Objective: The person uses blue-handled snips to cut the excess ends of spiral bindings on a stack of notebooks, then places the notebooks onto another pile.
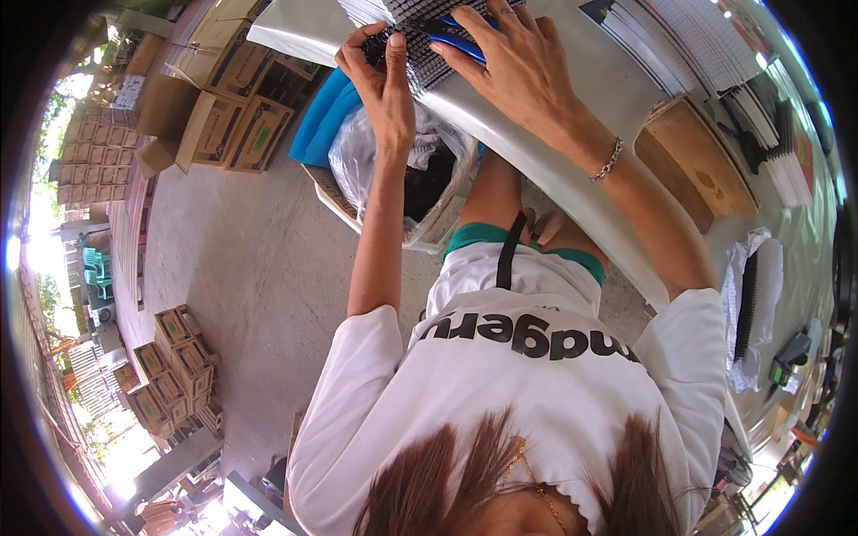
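At the top of the head view, a stack of spiral-bound notebooks [429, 75] with black coils lies on the white-covered table [572, 170]. My left hand [382, 85] is at its left side, thumb and fingers closed around something dark, perhaps the end of a coil; the fingers partly hide it. Lying over the coils is a blue-handled pair of pliers [458, 37], gripped in my right hand [523, 71]. The tips of the pliers point toward my left hand, and I cannot tell whether they touch a coil.
Below the table edge stands a white bin [438, 234] holding plastic bags, with blue sheets [315, 125] beside it. To the right lie stacked printed sheets [666, 40], a wooden box [688, 147] and black coils in plastic [746, 299]. Cardboard cartons [237, 129] stand at left.
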A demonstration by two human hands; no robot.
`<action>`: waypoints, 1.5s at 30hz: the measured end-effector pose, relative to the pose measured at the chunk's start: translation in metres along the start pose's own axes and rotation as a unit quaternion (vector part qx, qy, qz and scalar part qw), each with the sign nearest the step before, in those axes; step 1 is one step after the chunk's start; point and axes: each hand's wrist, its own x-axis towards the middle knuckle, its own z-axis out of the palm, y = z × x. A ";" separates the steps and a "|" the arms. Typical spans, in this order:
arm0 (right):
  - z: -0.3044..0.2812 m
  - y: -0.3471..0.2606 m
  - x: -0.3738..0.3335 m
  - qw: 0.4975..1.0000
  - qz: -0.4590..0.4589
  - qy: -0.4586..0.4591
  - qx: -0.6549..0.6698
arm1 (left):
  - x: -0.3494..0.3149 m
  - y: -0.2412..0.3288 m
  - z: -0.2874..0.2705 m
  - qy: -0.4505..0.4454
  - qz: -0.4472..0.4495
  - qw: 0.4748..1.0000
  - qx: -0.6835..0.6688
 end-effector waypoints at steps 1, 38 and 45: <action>0.000 -0.001 0.000 1.000 0.003 -0.002 -0.001 | 0.001 -0.004 -0.002 -0.001 0.013 1.000 0.011; 0.001 0.003 -0.006 1.000 0.001 -0.011 0.022 | -0.004 0.002 0.002 0.045 -0.107 0.980 -0.160; 0.012 -0.001 -0.003 1.000 -0.008 0.019 0.014 | -0.007 -0.001 -0.005 -0.023 0.012 0.999 0.038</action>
